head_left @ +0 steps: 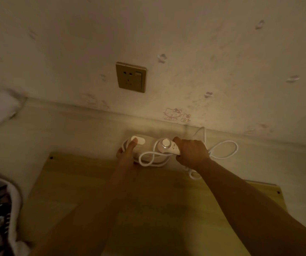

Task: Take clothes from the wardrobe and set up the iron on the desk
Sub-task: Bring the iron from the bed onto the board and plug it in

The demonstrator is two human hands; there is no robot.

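- At the far edge of the desk, below the wall socket: iron, long axis left to right.
- Right hand curled round the handle end; left hand gripping the nose, thumb on top.
- Cord looped loose to the right, plug unseen.
- No readable brand; cat sticker only.

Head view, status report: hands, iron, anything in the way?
Left hand grips the white iron at its front end, right hand grips its handle. Iron on the pale desk. White cord loose, unplugged; gold wall socket empty.
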